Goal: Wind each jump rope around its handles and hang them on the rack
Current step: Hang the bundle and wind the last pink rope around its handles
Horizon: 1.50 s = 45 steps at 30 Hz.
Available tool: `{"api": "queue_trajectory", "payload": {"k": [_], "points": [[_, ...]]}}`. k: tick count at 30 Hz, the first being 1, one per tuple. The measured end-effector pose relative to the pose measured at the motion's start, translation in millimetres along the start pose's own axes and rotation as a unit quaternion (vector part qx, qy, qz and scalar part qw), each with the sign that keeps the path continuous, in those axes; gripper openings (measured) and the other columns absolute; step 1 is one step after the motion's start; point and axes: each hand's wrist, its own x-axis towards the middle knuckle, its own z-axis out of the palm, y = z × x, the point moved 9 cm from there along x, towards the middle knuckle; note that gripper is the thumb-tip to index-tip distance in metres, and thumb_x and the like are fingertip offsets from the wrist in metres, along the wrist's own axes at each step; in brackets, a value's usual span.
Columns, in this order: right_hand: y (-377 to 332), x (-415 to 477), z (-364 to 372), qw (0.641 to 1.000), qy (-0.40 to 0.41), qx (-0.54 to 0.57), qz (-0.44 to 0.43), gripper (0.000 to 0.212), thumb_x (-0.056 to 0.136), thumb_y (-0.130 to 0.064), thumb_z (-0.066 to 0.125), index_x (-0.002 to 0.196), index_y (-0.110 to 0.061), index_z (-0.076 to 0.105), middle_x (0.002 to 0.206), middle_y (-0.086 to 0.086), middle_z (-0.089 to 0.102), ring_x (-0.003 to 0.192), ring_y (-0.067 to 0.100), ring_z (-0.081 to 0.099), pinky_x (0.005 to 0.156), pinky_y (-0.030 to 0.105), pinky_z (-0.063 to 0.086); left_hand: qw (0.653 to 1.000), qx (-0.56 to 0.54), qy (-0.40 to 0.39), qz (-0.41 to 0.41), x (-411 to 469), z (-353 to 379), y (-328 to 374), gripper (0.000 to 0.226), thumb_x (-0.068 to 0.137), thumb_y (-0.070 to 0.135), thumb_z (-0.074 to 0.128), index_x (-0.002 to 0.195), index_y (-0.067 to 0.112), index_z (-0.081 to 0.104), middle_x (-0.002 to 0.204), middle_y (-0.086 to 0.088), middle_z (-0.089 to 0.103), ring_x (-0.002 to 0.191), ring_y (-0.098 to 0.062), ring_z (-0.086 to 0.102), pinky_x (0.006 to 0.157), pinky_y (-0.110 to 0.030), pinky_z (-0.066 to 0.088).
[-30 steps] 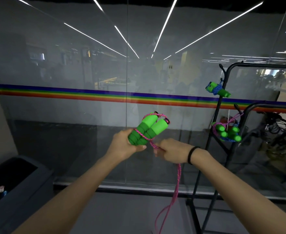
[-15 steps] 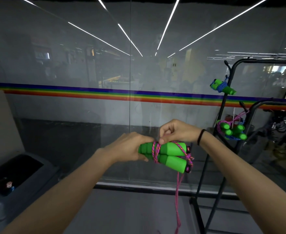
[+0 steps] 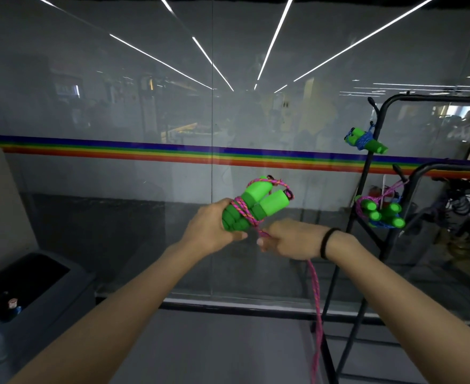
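Left hand [image 3: 211,225]: fingers are curled round the paired green handles [image 3: 253,206], held mid-air and tilted up-right.
Right hand [image 3: 292,239]: the pink rope [image 3: 315,295] is gripped in curled fingers just beside the handles; a few turns are wound, and the rest hangs down.
Rack [image 3: 366,189]: right; an upper bundle [image 3: 365,139] and a lower bundle [image 3: 380,210] are hung on it.

Two grips show at mid-frame, the left grip [image 3: 211,227] and the right grip [image 3: 293,239], with one black wristband [image 3: 325,242] on the right wrist. With them is one pink jump rope [image 3: 316,297] and its two green handles [image 3: 258,203]. One black rack [image 3: 455,165] stands at the right of the frame. On it I count one upper bundle [image 3: 366,139], two handles wound in blue cord. The lower cluster [image 3: 380,212] shows four green handle ends with both pink and blue cord, so probably two ropes, though I can't be sure. There is one dark bin [image 3: 62,300] at lower left, and one rainbow stripe [image 3: 117,149] runs across the glass.
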Motion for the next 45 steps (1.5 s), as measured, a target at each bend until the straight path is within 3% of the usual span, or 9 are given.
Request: {"api": "queue_trajectory", "payload": {"k": [7,11,17,23,25,28,34,40,45], "points": [[-9.3,4.6,-29.0,0.998,0.004,-0.027,-0.054,0.020,0.082,-0.035,0.064,0.072,-0.019,0.069,0.060,-0.008,0.055,0.056,0.003,0.049,0.058,0.018,0.037,0.959,0.201,-0.188,0.066,-12.0,37.4,11.6,0.054,0.066,0.031,0.080,0.114,0.026,0.056,0.102,0.000,0.066,0.098,-0.024,0.060,0.076,-0.032,0.049],[-0.4,12.2,-27.2,0.978,0.012,0.200,-0.067,0.017,0.073,-0.026,0.075,0.070,-0.011,0.069,0.050,-0.011,0.057,0.045,-0.002,0.048,0.048,0.008,0.035,0.935,0.183,-0.269,0.139,-27.0,35.6,32.3,0.034,0.068,0.032,0.079,0.095,0.032,0.058,0.069,0.020,0.051,0.066,0.001,0.050,0.054,-0.021,0.033],[22.2,23.5,0.4,0.904,-0.006,0.425,-0.047,0.020,0.084,-0.028,0.058,0.066,-0.021,0.064,0.053,-0.010,0.062,0.046,0.002,0.054,0.048,0.012,0.044,0.961,0.057,-0.234,0.139,-25.4,27.3,21.9,0.041,0.063,0.030,0.083,0.076,0.055,0.054,0.069,0.022,0.060,0.065,0.008,0.053,0.061,-0.022,0.041],[47.0,28.9,23.5,0.715,0.069,0.696,-0.006,0.027,0.083,-0.017,0.053,0.057,-0.017,0.062,0.041,-0.011,0.055,0.034,0.001,0.049,0.036,0.015,0.042,0.972,-0.166,-0.146,0.081,-16.8,16.0,7.5,0.047,0.061,0.011,0.084,0.104,0.021,0.067,0.099,0.004,0.072,0.092,-0.008,0.067,0.083,-0.019,0.051],[47.2,37.7,34.1,0.769,0.085,0.633,0.026,0.033,0.095,-0.009,0.036,0.063,-0.015,0.042,0.037,-0.012,0.037,0.032,0.000,0.030,0.035,0.013,0.028,0.972,-0.205,-0.105,0.039,-11.5,11.6,-1.9,0.050,0.062,0.009,0.084,0.106,0.020,0.063,0.095,0.005,0.072,0.085,-0.006,0.068,0.073,-0.017,0.053],[39.6,37.1,39.3,0.849,0.082,0.520,0.036,0.040,0.100,-0.025,0.031,0.065,-0.013,0.046,0.039,-0.011,0.034,0.034,0.003,0.027,0.037,0.013,0.025,0.967,-0.255,-0.023,-0.014,-3.5,2.7,-20.6,0.044,0.066,0.004,0.080,0.105,0.010,0.062,0.084,0.002,0.068,0.071,-0.005,0.064,0.059,-0.016,0.052],[14.5,25.4,16.0,0.996,0.051,0.076,0.012,0.034,0.094,-0.036,0.045,0.072,-0.012,0.054,0.064,0.001,0.050,0.062,0.016,0.048,0.060,0.024,0.038,0.995,-0.100,0.020,-0.009,1.0,-1.8,-37.4,0.062,0.058,0.021,0.087,0.114,0.020,0.061,0.096,0.001,0.069,0.087,-0.014,0.064,0.082,-0.028,0.051],[-3.0,13.0,-15.4,0.998,0.020,-0.054,-0.030,0.028,0.082,-0.042,0.062,0.077,-0.015,0.068,0.057,-0.006,0.048,0.062,0.014,0.047,0.056,0.027,0.034,0.961,0.223,-0.163,0.028,-3.4,26.5,-29.2,0.076,0.067,0.033,0.078,0.134,0.036,0.042,0.121,0.001,0.063,0.112,-0.022,0.057,0.088,-0.038,0.048],[11.1,15.6,-41.4,0.995,0.071,0.054,-0.042,0.021,0.070,-0.041,0.074,0.071,-0.020,0.071,0.053,-0.013,0.057,0.055,0.000,0.050,0.057,0.015,0.035,0.943,0.167,-0.249,0.142,-24.6,38.2,2.1,0.063,0.069,0.031,0.078,0.123,0.042,0.048,0.081,0.027,0.055,0.077,0.003,0.052,0.061,-0.020,0.037]]}}
